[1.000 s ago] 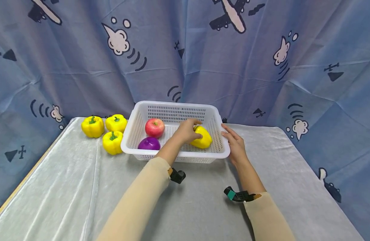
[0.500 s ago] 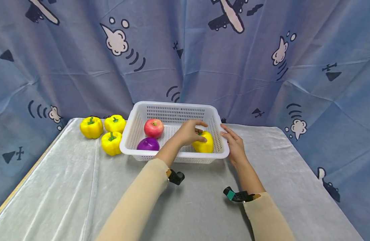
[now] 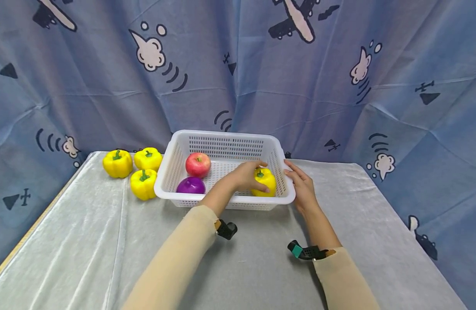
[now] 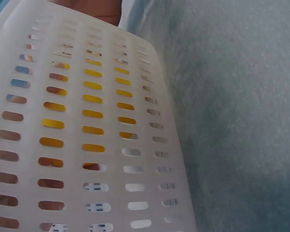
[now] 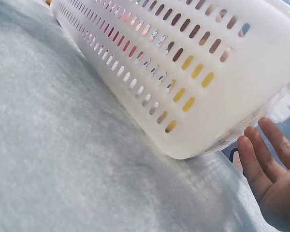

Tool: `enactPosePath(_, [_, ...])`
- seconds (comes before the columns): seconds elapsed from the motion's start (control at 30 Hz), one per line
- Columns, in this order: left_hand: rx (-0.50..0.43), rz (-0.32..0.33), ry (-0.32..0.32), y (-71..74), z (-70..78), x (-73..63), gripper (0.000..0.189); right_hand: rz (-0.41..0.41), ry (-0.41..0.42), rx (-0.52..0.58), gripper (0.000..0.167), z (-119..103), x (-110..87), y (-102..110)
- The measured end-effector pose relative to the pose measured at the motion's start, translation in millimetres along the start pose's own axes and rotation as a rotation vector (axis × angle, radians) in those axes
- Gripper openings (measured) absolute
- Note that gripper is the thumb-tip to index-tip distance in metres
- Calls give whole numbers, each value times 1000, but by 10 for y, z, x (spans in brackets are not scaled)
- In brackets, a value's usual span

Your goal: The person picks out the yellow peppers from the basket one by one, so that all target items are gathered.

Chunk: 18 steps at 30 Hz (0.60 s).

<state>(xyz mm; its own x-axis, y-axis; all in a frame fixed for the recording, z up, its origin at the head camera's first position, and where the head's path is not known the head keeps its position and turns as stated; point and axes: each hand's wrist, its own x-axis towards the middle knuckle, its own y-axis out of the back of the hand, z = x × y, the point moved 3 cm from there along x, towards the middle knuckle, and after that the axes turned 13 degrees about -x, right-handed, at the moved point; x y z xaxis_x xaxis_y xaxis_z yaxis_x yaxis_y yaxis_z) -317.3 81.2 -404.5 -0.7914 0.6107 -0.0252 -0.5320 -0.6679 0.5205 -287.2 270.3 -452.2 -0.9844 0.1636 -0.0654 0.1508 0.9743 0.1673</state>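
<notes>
Inside the right end of a white plastic basket (image 3: 176, 196), a yellow bell pepper (image 3: 270, 183) stands with its green stem up. My left hand (image 3: 245, 175) reaches over the front rim and holds this pepper, thumb in front and fingers behind. Through the basket's slots in the left wrist view, yellow parts of the pepper (image 4: 92, 98) show. At the outer right side, my right hand (image 3: 303, 189) touches the basket near its rim. Its fingers extend fairly straight along the end wall in the right wrist view.
A red apple (image 3: 198, 165) and a purple round vegetable (image 3: 191, 185) lie at the basket's left end. Left of the basket, three more yellow bell peppers (image 3: 143, 185) stand on the grey cloth-covered table (image 3: 257, 267). A blue patterned curtain (image 3: 207, 56) hangs behind.
The pepper under my left hand has turned from lying tilted to standing stem up, slightly farther right. My left hand has shifted around it. My right hand stays at the basket's side.
</notes>
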Motion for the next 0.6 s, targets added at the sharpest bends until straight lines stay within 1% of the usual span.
enactPosePath(0.17, [-12, 95, 49, 14, -4, -17, 79, -7, 5, 4, 49, -8, -1, 5])
enactPosePath(0.27, [-49, 145, 51, 31, -2, -22, 77, -9, 9, 5, 49, -10, -5, 3])
enactPosePath(0.43, [-124, 201, 14, 64, 14, -14, 74, -10, 5, -3, 49, -7, -7, -1])
enactPosePath(0.5, [-133, 215, 0, 71, 18, -7, 74, -8, 2, -3, 49, -4, -7, 0])
enactPosePath(0.6, [-108, 235, -26, 82, 30, -4, 68, -8, -1, 3, 49, -6, -7, -4])
